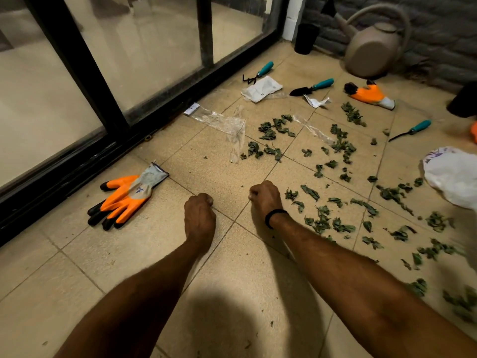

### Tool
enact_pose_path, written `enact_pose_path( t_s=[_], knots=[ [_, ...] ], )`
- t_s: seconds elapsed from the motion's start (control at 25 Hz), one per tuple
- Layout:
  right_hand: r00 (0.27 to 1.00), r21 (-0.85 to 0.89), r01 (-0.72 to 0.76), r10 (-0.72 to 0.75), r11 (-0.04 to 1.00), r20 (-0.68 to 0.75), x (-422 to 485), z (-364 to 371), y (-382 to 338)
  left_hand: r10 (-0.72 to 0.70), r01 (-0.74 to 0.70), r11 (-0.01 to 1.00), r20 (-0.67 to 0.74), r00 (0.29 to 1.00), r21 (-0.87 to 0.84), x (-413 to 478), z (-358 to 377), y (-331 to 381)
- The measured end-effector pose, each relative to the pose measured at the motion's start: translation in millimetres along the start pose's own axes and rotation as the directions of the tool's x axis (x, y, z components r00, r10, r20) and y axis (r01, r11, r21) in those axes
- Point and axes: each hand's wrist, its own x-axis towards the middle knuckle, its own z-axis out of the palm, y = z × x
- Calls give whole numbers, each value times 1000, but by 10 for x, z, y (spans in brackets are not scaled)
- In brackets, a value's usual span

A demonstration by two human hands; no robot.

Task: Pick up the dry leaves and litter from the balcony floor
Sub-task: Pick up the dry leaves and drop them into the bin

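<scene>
Left hand (200, 215): curled into a fist over bare tile, nothing visible in it.
Right hand (264, 200): also a fist with nothing visible in it, apart from the left and near the closest leaves.
Dry leaves (320, 223): scattered across the tiles to my right, none gathered.
Litter: clear plastic wrapper (227, 122), white packet (260, 89) and torn paper scrap (316, 101), all farther ahead on the floor.
White bag (454, 174): lying at the right edge, a likely place to put what I collect.
Orange glove (124, 197): lying flat to my left, not on.
Step, as I judge it: collecting has yet to begin. Next move: open my right fingers and rake the nearest leaves into a pinchable heap, gently, since they look crumbly.
</scene>
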Motion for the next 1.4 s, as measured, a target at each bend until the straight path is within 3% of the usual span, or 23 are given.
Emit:
enact_pose_path(
  t_s=[0.2, 0.44, 0.56, 0.68, 0.84, 1.04, 1.16, 1.28, 1.4],
  knots=[
    [998, -13, -67, 67, 998, 4, 119, -20, -26, -92, 84, 983, -45, 995, -165, 277, 178, 304],
    [979, -175, -171, 148, 970, -137, 154, -362, 389, -86, 87, 947, 19, 996, -308, 607, 534, 845],
    [977, -272, -202, 173, 941, -127, 175, -415, 565, -60, 68, 946, 34, 998, -318, 831, 721, 1019],
    [981, -266, -177, 149, 948, -122, 268, -297, 586, 85, -77, 975, 31, 996, -209, 1079, 859, 1119],
    [976, -99, -136, 116, 986, -187, 548, -304, 582, 305, -302, 952, 141, 942, -43, 1330, 1051, 1270],
    [961, -7, -118, 113, 993, -254, 1241, -497, 528, 304, -352, 927, 288, 908, 129, 1431, 1104, 1374],
    [970, 7, -118, 117, 993, -215, 1601, -500, 440, 266, -284, 958, 225, 937, 49, 1323, 1064, 1374],
    [990, -60, -119, 114, 991, -89, 1760, -503, 356, 166, -144, 978, 145, 976, -147, 1140, 968, 1303],
    [996, -100, -84, 85, 991, 6, 1768, -467, 325, 59, -15, 960, 150, 987, -279, 970, 815, 1203]
  ],
)
